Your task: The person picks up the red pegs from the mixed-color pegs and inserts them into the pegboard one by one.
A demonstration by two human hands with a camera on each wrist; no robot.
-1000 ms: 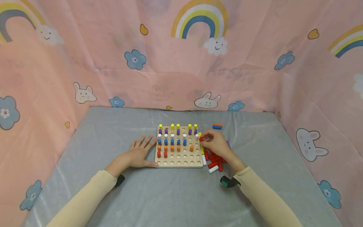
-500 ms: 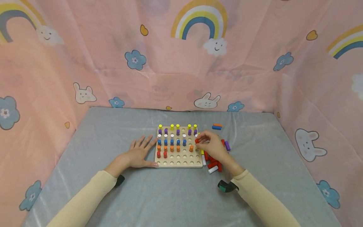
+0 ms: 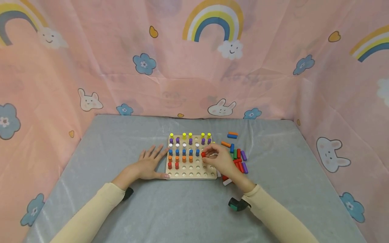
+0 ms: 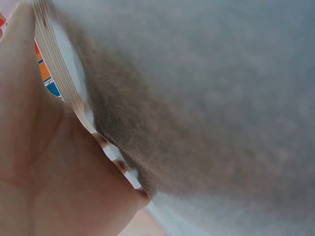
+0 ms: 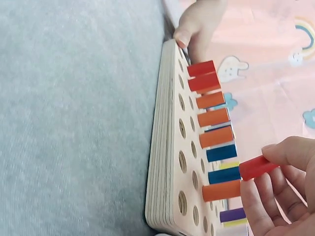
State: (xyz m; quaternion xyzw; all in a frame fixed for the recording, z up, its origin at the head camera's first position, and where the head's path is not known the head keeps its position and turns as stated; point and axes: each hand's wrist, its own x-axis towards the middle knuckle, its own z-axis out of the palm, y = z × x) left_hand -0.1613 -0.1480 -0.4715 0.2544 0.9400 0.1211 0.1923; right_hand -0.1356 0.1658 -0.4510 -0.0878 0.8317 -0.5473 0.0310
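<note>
Right hand (image 3: 224, 162): grip pinches a red peg (image 5: 258, 167), held above the pegboard (image 3: 187, 171) toward its right side. Left hand (image 3: 148, 167): grip spread, touching the pegboard's left edge. Loose pegs (image 3: 241, 167) lie on the worktop (image 3: 170, 209), right of the pegboard.

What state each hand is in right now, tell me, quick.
Left hand: open, fingers spread, thumb touching the board.
Right hand: closed, pinching a red peg above the board.

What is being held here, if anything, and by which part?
The right hand pinches a red peg, thumb near the end away from the pegboard. The left hand only touches the pegboard.
</note>
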